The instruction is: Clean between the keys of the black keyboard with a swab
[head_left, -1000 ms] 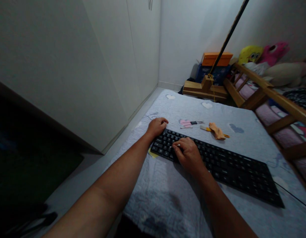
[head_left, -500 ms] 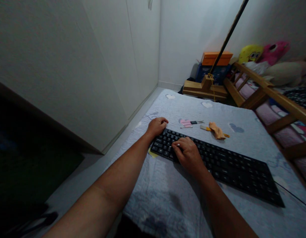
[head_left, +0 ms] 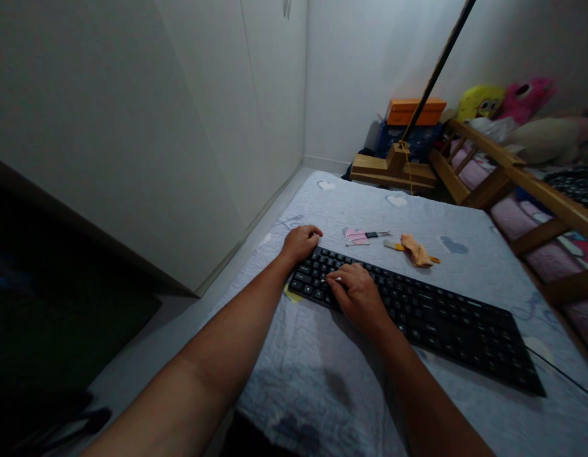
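A black keyboard (head_left: 446,317) lies slantwise on the pale blue bedspread (head_left: 284,355). At its far left corner, my left hand (head_left: 301,242) grips the edge with fingers curled, the fingertips partly hidden. My right hand (head_left: 360,295) is over the left part of the keys, pinching a thin cotton swab (head_left: 339,278) between thumb and fingers. One white tip shows above the pinch and the other points at the keys. Behind the keyboard lie a slim metal tool with a dark grip (head_left: 371,235) and an orange cloth (head_left: 416,251) across a yellow-handled tool (head_left: 394,245).
A thin white stick (head_left: 358,244) lies near the metal tool. Something yellow (head_left: 293,294) sticks out beneath the keyboard's left end. The cable (head_left: 561,369) runs off right. A white wardrobe (head_left: 218,127) stands left, a wooden bed rail (head_left: 536,184) right, and a wooden stand (head_left: 394,166) behind.
My right hand, with the cotton swab, has shifted very slightly left over the keys. My left hand stays at the corner of the keyboard.
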`<state>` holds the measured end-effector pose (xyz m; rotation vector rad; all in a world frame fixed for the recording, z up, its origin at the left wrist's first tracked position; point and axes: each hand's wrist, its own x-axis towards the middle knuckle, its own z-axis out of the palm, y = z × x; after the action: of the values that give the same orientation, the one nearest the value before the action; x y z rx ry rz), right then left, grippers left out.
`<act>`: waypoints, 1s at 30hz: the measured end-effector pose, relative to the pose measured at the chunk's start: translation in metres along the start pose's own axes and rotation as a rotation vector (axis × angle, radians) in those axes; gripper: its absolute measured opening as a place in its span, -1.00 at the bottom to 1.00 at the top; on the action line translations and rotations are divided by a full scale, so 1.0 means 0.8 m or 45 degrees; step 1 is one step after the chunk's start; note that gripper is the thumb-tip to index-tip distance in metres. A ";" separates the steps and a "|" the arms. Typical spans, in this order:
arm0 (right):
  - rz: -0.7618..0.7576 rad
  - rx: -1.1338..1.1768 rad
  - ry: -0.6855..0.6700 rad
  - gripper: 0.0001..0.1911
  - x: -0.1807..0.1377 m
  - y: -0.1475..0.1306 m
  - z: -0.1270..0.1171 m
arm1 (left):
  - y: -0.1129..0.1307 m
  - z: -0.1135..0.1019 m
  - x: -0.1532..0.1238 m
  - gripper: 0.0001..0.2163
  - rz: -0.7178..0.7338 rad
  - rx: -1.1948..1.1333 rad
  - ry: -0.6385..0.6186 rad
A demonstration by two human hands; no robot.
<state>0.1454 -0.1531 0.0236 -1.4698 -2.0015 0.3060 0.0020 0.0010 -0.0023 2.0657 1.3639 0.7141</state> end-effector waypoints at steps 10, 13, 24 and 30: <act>0.007 -0.013 0.016 -0.80 0.000 0.001 -0.003 | 0.003 -0.003 -0.001 -0.71 0.010 0.026 0.000; -0.002 -0.020 0.006 -0.80 0.000 0.002 -0.001 | 0.002 -0.002 0.000 -0.71 0.013 0.031 -0.004; 0.001 0.004 0.033 -0.81 0.000 0.001 -0.003 | 0.000 0.000 0.000 -0.71 0.019 0.008 0.001; 0.008 0.027 0.049 -0.82 0.000 0.001 -0.004 | 0.001 -0.002 -0.001 -0.71 0.011 0.011 -0.005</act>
<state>0.1480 -0.1531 0.0252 -1.4584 -1.9582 0.2985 0.0013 0.0001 -0.0006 2.0798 1.3595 0.7088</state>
